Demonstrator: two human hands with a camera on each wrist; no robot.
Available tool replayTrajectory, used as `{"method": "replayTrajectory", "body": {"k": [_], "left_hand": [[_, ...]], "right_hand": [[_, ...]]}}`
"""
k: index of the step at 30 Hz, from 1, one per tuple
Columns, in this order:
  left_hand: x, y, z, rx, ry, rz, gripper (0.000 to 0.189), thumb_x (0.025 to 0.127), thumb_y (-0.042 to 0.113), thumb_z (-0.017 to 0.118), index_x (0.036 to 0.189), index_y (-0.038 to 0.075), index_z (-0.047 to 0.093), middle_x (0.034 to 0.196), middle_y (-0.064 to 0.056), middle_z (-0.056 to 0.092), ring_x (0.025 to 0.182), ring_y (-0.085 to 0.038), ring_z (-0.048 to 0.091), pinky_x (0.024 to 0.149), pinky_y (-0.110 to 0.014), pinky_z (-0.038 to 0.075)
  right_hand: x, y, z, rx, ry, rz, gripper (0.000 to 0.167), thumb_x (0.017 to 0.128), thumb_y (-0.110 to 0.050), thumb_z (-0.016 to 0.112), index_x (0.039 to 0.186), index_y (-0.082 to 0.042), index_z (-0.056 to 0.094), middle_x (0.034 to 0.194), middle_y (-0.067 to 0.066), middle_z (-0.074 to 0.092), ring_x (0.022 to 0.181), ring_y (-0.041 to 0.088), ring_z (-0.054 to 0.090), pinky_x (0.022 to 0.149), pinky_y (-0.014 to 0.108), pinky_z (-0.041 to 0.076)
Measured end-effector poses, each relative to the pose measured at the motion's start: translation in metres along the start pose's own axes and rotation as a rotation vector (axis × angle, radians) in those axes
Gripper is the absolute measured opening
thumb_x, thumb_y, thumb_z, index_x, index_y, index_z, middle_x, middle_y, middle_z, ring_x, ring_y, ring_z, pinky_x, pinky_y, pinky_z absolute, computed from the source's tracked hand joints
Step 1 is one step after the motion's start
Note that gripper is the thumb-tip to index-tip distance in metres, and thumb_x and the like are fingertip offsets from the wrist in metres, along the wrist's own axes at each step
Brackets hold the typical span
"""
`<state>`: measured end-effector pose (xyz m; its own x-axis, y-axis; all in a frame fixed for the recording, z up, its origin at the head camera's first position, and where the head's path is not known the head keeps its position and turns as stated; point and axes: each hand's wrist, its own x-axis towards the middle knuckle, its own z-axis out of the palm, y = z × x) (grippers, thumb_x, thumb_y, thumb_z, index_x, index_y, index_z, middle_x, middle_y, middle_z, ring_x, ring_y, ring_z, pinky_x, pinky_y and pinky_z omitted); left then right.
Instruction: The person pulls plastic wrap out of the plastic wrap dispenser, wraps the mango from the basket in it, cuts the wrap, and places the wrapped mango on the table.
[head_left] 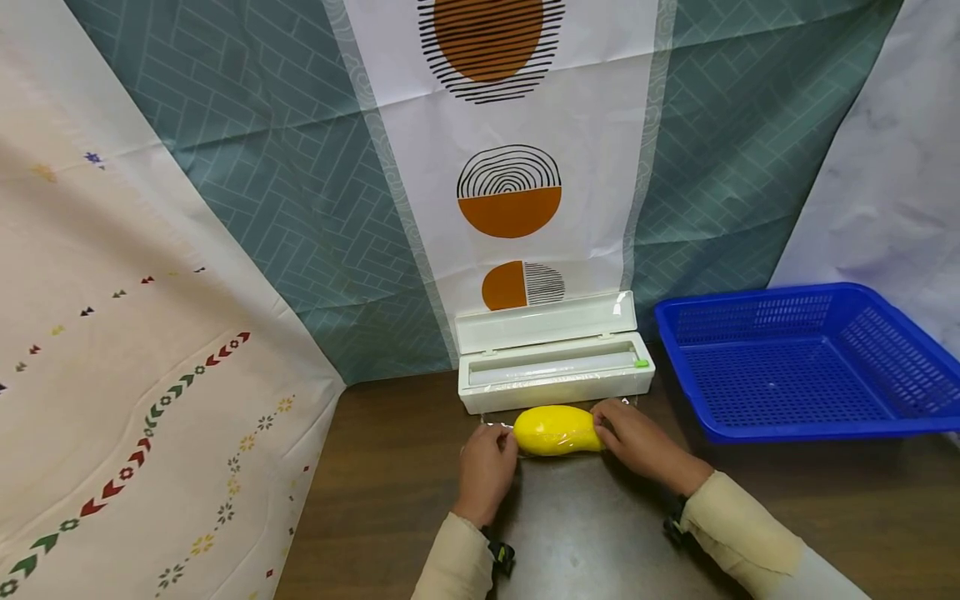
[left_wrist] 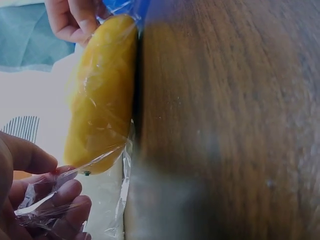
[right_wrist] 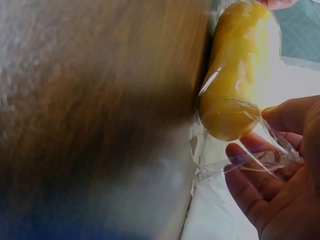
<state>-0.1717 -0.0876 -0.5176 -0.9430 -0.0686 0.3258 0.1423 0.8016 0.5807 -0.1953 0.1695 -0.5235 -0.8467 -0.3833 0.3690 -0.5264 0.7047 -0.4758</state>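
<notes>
A smooth yellow elongated fruit [head_left: 553,430], wider at its left end, lies on the table wrapped in clear plastic wrap. In the left wrist view, a small dark green spot shows at its near end. My left hand [head_left: 486,468] pinches loose plastic wrap [left_wrist: 125,185] at the wide end, thumb against fingers. At the narrower end my right hand [head_left: 637,440] holds the wrap [right_wrist: 255,159] between thumb and fingers, the film stretching across them. Right behind the fruit stands a white plastic wrap dispenser [head_left: 558,390] with its lid raised and a roll of film [head_left: 551,367] inside.
A blue plastic basket [head_left: 772,433] stands at the right, beside the dispenser. The dark wooden table [head_left: 382,483] ends at a patterned cloth backdrop [head_left: 300,208] behind, and a cream printed cloth [head_left: 180,400] hangs along the left. A green slider [head_left: 641,363] sits at the dispenser's right end.
</notes>
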Motion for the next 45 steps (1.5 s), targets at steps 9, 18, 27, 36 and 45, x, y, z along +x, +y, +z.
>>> {"method": "replayTrajectory", "body": {"k": [9, 18, 27, 36, 45], "left_hand": [[-0.007, 0.007, 0.001, -0.069, 0.054, 0.003, 0.015, 0.095, 0.02, 0.067, 0.107, 0.014, 0.073, 0.101, -0.002, 0.064, 0.1, -0.023, 0.055, 0.088, -0.041, 0.038], [-0.023, 0.032, 0.011, 0.043, 0.078, 0.33, 0.029, 0.086, 0.018, 0.077, 0.115, 0.011, 0.071, 0.121, -0.003, 0.064, 0.126, -0.026, 0.055, 0.104, -0.05, 0.044], [-0.039, 0.052, 0.037, 0.302, -0.008, 0.403, 0.062, 0.084, 0.028, 0.077, 0.14, 0.011, 0.058, 0.152, -0.013, 0.049, 0.146, -0.036, 0.041, 0.115, -0.056, 0.037], [-0.019, 0.047, 0.038, 0.458, -0.215, 0.313, 0.079, 0.083, 0.038, 0.079, 0.151, 0.011, 0.047, 0.157, -0.017, 0.042, 0.148, -0.039, 0.037, 0.116, -0.062, 0.032], [-0.004, 0.041, 0.035, 0.514, -0.23, 0.367, 0.084, 0.079, 0.034, 0.082, 0.152, 0.013, 0.045, 0.153, -0.018, 0.045, 0.142, -0.038, 0.043, 0.11, -0.057, 0.041]], "right_hand": [[0.002, -0.001, 0.001, 0.005, -0.015, 0.024, 0.016, 0.09, 0.0, 0.065, 0.091, -0.012, 0.056, 0.093, 0.0, 0.055, 0.087, 0.014, 0.051, 0.077, 0.032, 0.045], [0.0, 0.002, 0.003, 0.015, -0.009, 0.04, 0.014, 0.093, -0.001, 0.065, 0.093, -0.013, 0.058, 0.092, -0.003, 0.054, 0.087, 0.012, 0.05, 0.078, 0.032, 0.045], [0.001, -0.001, 0.001, 0.019, -0.043, 0.086, 0.012, 0.094, -0.004, 0.064, 0.096, -0.013, 0.057, 0.095, -0.001, 0.056, 0.088, 0.014, 0.053, 0.08, 0.036, 0.047], [0.002, 0.001, 0.0, 0.026, -0.055, 0.07, 0.014, 0.093, -0.001, 0.063, 0.093, -0.012, 0.055, 0.091, -0.002, 0.052, 0.084, 0.012, 0.048, 0.075, 0.03, 0.044], [0.005, 0.0, -0.002, 0.034, -0.071, 0.078, 0.014, 0.093, 0.0, 0.062, 0.093, -0.012, 0.055, 0.091, -0.002, 0.053, 0.084, 0.012, 0.048, 0.074, 0.03, 0.043]]}}
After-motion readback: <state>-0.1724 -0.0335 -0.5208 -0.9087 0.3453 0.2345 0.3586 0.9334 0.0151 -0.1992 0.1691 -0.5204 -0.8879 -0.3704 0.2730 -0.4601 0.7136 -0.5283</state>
